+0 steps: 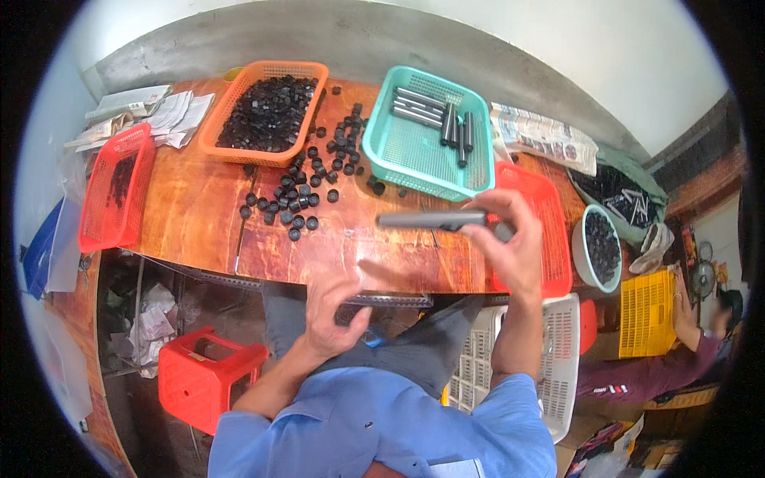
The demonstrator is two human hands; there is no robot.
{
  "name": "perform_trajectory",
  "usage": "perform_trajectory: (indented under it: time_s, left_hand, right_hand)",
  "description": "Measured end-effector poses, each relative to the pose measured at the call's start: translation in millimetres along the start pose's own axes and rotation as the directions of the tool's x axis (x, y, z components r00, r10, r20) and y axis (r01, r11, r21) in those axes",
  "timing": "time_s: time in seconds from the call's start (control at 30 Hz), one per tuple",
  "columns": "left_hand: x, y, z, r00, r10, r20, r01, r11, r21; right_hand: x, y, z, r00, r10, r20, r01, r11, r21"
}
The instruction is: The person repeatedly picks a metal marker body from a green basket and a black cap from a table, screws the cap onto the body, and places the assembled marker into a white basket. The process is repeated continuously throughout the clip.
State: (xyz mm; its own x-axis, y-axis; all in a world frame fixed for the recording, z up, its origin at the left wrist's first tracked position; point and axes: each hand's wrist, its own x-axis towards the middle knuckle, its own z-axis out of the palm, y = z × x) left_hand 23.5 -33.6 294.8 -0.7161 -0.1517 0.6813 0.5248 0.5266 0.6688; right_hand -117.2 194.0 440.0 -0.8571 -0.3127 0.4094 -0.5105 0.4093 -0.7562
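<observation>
My right hand [518, 247] grips a dark grey tube [422, 219] near one end, holding it level above the table with the other end toward the left. My left hand [331, 315] is at the table's front edge, thumb and fingers apart, with nothing visible in it. Small black caps [295, 199] lie loose on the wooden tabletop, beyond my left hand. More black caps [267, 115] fill an orange basket [209, 142] at the back. Behind the held tube, a teal basket [382, 163] contains several dark tubes [418, 107].
A red basket [550, 239] sits by my right hand; another red basket [92, 215] stands at far left. A pale bucket of black pieces [586, 267] is at right. Newspapers [550, 135] lie behind. A red stool [191, 390] and white crate [562, 374] flank me. Another person [661, 370] is at far right.
</observation>
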Motion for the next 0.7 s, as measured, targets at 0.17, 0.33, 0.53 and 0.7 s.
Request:
perform_trajectory:
  time_s: [0.17, 0.33, 0.53, 0.7]
  left_hand:
    - [49, 26, 43, 0.953, -0.082, 0.292, 0.148, 0.966, -0.213]
    - [30, 24, 63, 0.77, -0.192, 0.608, 0.504, 0.767, -0.397]
    - [15, 18, 68, 0.747, -0.241, 0.62, 0.566, 0.719, -0.403]
    - [6, 14, 70, 0.753, -0.201, 0.627, 0.524, 0.759, -0.386]
  right_hand:
    - [-60, -14, 18, 0.992, 0.033, 0.122, -0.041, 0.997, 0.068]
    - [-86, 1, 32, 0.992, 0.052, 0.118, -0.064, 0.993, 0.101]
    - [-92, 9, 35, 0.987, 0.147, 0.061, -0.159, 0.922, 0.352]
    - [-83, 14, 23, 0.923, 0.381, -0.052, -0.146, 0.473, 0.869]
